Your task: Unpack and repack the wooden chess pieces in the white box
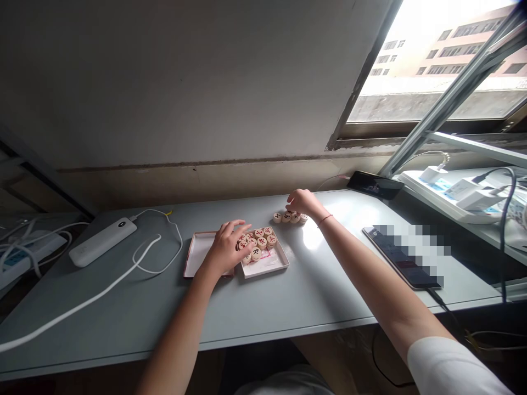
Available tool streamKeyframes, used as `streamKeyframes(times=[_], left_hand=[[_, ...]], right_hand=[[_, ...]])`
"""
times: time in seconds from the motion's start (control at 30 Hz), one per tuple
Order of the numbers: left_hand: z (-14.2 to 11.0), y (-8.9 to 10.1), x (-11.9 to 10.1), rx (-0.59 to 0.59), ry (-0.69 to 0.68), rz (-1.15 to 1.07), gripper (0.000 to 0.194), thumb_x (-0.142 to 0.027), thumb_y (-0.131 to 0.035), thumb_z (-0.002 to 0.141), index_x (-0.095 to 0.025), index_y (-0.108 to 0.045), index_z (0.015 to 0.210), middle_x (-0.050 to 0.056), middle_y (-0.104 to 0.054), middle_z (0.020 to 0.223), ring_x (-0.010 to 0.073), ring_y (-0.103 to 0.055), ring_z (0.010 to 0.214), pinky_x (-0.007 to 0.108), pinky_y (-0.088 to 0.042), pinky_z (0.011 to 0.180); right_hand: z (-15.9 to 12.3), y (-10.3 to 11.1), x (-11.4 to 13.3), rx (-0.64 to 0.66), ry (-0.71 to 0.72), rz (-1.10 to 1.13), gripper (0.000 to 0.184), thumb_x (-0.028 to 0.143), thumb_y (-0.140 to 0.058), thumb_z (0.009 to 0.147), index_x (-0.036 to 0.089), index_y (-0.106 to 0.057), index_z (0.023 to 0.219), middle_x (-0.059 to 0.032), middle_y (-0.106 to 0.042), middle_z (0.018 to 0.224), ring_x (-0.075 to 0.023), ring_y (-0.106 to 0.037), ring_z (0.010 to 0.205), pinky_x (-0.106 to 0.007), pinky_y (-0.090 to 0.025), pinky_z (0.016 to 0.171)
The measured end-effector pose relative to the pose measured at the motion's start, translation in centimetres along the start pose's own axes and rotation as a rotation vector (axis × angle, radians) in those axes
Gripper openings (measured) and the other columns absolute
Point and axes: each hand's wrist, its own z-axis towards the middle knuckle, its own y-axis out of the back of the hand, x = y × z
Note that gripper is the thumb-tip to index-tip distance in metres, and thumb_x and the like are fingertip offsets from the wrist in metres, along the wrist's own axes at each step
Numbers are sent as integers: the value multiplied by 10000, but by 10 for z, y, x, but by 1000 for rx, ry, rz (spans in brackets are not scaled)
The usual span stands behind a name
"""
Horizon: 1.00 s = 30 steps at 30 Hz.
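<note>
Round wooden Chinese chess pieces (262,241) with red and black characters sit in rows in a shallow white box (267,269). Over the left side of this box is my left hand (226,246), its fingers apart and its thumb across some pieces; part of the pieces is hidden under it. The box's lid (201,249) lies just left, partly behind my left wrist. Farther back, a small group of chess pieces (295,218) stands on the table. My right hand (303,203) is at that group, fingers bent down and closed on a piece, its fingertips partly hidden.
On the grey table (247,312) lie a white power bank (102,241) and a white cable (94,299) at left. A phone (399,258) lies right of my right forearm. Another phone (374,185) leans at the back right, near a power strip (448,192) with chargers.
</note>
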Motion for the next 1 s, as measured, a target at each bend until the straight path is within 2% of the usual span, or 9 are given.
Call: streamKeyframes(times=[0.13, 0.23, 0.4, 0.6, 0.67, 0.73, 0.8, 0.9, 1.0], left_hand=[[0, -3, -1, -50, -13, -16, 343, -304, -545, 886, -261, -606, 1220, 65, -563, 1233, 248, -486, 1198, 441, -421, 1040], [1, -5, -1, -41, -23, -23, 315, -291, -548, 882, -254, -631, 1183, 64, -573, 1212, 245, -504, 1165, 442, -426, 1031], [2, -5, -1, -3, -11, -17, 296, -280, -538, 882, -256, -645, 1157, 59, -579, 1205, 242, -518, 1151, 431, -437, 1021], [1, -6, 1, -30, -27, -8, 287, -264, -539, 881, -254, -647, 1147, 56, -586, 1193, 236, -527, 1144, 422, -436, 1021], [1, -5, -1, -69, -28, -18, 289, -265, -537, 886, -253, -643, 1155, 54, -594, 1172, 229, -541, 1128, 409, -442, 1014], [3, -5, -8, -118, -12, -52, 299, -281, -529, 901, -255, -627, 1182, 52, -597, 1156, 216, -562, 1109, 382, -457, 996], [8, -6, -16, -149, 2, -103, 329, -313, -532, 911, -260, -596, 1230, 51, -592, 1168, 203, -584, 1092, 347, -475, 969], [19, -9, -30, -117, -20, -165, 342, -324, -547, 914, -255, -583, 1247, 52, -595, 1190, 197, -602, 1083, 310, -493, 931], [27, -13, -36, -73, -35, -195, 248, -260, -542, 917, -236, -637, 1144, 40, -641, 1121, 186, -630, 1021, 293, -509, 882]], right_hand=[[-2, 2, -1, 39, 2, -140, 226, 182, -663, 721, 124, -717, 933, -115, -727, 899, -171, -649, 627, -268, -465, 663], [-2, -1, 0, 83, -5, -232, 157, 203, -687, 712, 145, -730, 852, -139, -729, 857, -260, -665, 778, -309, -475, 678], [-2, -6, 4, 120, -33, -242, 37, 185, -718, 696, 160, -723, 723, -136, -711, 707, -286, -671, 723, -339, -491, 655], [-2, 2, 11, 71, -41, -230, 203, 171, -721, 695, 109, -731, 887, -151, -727, 825, -266, -695, 764, -310, -506, 693], [-11, 7, 18, 24, -50, -108, 240, 216, -688, 748, 106, -715, 960, -130, -730, 859, -211, -691, 644, -285, -516, 627], [-29, 10, 28, 5, -32, 169, 278, 284, -661, 794, 109, -697, 1007, -118, -729, 886, -167, -667, 546, -259, -510, 521], [-52, 9, 42, 81, 24, 490, 335, 371, -679, 794, 115, -691, 1009, -119, -726, 881, -167, -673, 560, -241, -507, 454], [-85, 1, 60, 225, 83, 770, 418, 470, -725, 740, 128, -697, 979, -95, -722, 835, -173, -689, 648, -225, -539, 479], [-102, -10, 67, 246, 100, 903, 464, 519, -741, 698, 134, -706, 955, -71, -719, 822, -172, -685, 721, -243, -574, 570]])
